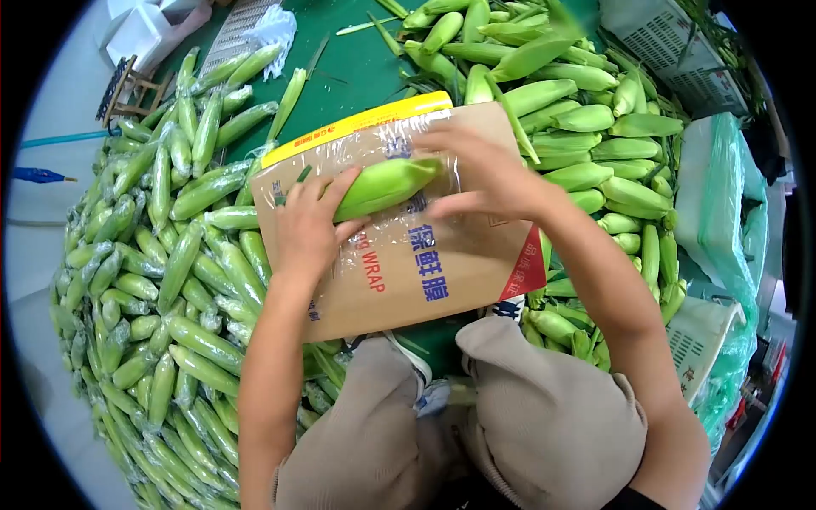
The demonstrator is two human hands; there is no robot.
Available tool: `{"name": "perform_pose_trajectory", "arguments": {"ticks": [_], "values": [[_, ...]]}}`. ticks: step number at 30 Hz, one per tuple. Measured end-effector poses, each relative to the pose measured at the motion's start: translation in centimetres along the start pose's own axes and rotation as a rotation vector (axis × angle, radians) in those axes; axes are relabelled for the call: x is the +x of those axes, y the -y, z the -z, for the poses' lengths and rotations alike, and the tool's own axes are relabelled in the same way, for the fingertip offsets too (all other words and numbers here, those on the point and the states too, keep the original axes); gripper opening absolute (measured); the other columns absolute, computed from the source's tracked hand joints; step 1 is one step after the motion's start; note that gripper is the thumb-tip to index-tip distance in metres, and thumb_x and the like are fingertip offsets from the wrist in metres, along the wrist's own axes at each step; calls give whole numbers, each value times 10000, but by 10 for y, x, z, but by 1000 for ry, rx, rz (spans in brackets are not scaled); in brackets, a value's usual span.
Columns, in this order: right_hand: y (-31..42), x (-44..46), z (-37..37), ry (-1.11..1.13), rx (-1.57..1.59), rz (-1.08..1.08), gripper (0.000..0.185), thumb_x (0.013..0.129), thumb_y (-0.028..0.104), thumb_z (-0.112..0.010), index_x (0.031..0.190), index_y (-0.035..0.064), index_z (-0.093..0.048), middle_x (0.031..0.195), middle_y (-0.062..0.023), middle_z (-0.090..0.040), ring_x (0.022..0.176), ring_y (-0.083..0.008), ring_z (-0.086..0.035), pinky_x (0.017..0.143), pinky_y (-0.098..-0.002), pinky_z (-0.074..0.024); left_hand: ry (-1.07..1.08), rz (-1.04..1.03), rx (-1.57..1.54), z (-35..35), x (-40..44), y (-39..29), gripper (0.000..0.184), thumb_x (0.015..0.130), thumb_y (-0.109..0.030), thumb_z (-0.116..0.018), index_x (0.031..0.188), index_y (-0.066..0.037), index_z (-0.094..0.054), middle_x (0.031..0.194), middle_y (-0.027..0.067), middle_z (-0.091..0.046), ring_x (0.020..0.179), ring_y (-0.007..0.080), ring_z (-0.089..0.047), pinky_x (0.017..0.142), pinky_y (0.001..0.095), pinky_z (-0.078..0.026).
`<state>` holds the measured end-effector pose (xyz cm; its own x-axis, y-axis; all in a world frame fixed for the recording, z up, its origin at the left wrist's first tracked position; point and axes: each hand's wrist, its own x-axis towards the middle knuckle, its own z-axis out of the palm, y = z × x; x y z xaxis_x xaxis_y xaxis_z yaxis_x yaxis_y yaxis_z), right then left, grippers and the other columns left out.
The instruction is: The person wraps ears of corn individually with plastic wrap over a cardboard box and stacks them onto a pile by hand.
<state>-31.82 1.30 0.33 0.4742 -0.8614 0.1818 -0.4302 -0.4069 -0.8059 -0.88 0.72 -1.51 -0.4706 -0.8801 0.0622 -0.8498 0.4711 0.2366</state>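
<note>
An ear of corn (387, 187) in its green husk lies across the top of a cardboard cling film box (365, 310), with clear film spread beneath it. My left hand (308, 223) is closed around the left end of the ear, its thumb along the near side. At the other end, my right hand (486, 180) has its thumb and fingers apart around the tip, somewhat blurred and holding nothing that I can make out. A yellow strip (357, 127) runs along the box's far edge.
Film-wrapped ears of corn (178, 331) are heaped on the left. Unwrapped ears (586, 153) form a pile on the right and at the back. Plastic crates (671, 51) and a white box (714, 195) with green plastic sheeting stand at the right. My knees (544, 399) are close below the box.
</note>
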Motion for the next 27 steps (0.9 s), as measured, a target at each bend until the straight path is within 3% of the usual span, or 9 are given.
{"name": "perform_pose_trajectory", "arguments": {"ticks": [4,8,10,12,14,18,21,24,27], "values": [[-3,-50,10,426,-471,4,719,769,376,-889,1419,216,-629,1129,-94,-623,1130,-295,-607,1010,-419,-469,-4,-56,-76,6,4,2,801,723,-268,-915,1464,-257,-610,1205,95,-654,1126,353,-610,980,461,-511],[-24,-62,-28,254,-546,179,385,815,253,-785,1176,159,-687,951,-68,-630,989,-291,-613,934,-409,-477,27,-67,-105,11,6,4,801,710,-254,-917,1453,-261,-618,1200,89,-646,1134,340,-608,973,467,-502],[-26,-88,-24,-261,-153,81,297,775,-67,-715,1039,66,-686,936,-77,-694,823,-289,-640,743,-410,-537,129,-46,-111,20,3,1,798,727,-263,-908,1465,-269,-606,1223,79,-641,1161,336,-601,980,465,-491],[-19,-92,-22,-491,-64,154,439,856,-182,-673,1233,41,-650,1055,-84,-717,899,-203,-667,746,-354,-556,170,-2,-112,26,-5,0,795,746,-274,-897,1479,-278,-591,1244,71,-634,1187,332,-593,989,468,-480],[10,-62,-37,-329,13,-45,398,919,-37,-737,1296,10,-618,1296,-152,-675,1018,-256,-696,843,-396,-574,183,-16,-125,27,-10,-7,793,769,-288,-884,1497,-290,-572,1263,63,-627,1212,326,-583,998,476,-468],[14,17,-70,-51,-563,61,645,816,184,-856,1389,78,-580,1172,-141,-639,1043,-328,-642,904,-443,-529,10,-143,-132,12,-11,5,842,766,-382,-890,1518,-225,-544,1345,139,-561,1298,364,-526,1087,511,-423],[12,28,-75,3,-553,-28,793,720,194,-889,1437,117,-558,1081,-121,-615,1050,-324,-616,918,-445,-515,-614,-3,-275,-6,-65,25,928,713,-557,-902,1459,-113,-575,1385,179,-531,1282,368,-506,1091,535,-403],[18,20,-68,-7,-532,-44,873,678,185,-900,1478,169,-550,1063,-105,-614,1040,-315,-608,897,-446,-514,-20,288,3,1,-115,8,654,811,-479,-862,1328,-130,-662,1205,134,-640,1109,315,-604,1006,481,-445],[21,11,-71,-5,-615,-40,855,702,249,-905,1483,202,-558,1064,-93,-615,1041,-307,-611,868,-452,-512,-39,242,-29,-6,-109,17,380,897,-349,-807,1195,-132,-712,937,81,-680,867,244,-659,871,396,-480]]}}
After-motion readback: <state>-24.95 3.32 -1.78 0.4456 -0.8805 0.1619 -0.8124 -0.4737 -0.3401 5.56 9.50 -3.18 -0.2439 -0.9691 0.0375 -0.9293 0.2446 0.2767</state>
